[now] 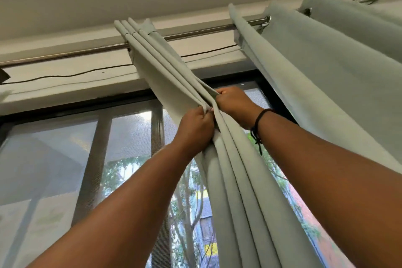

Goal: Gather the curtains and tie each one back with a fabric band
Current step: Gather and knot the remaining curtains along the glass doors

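Left hand and right hand each hold a tight grip pinching pleats of the gathered curtain, touching side by side; folds run up from both grips to the rod; second curtain right of them; no readable writing

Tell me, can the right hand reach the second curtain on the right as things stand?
Probably yes. The right hand grips the gathered curtain, and the second curtain hangs just beside that arm, nothing between. But the hand must let go first.
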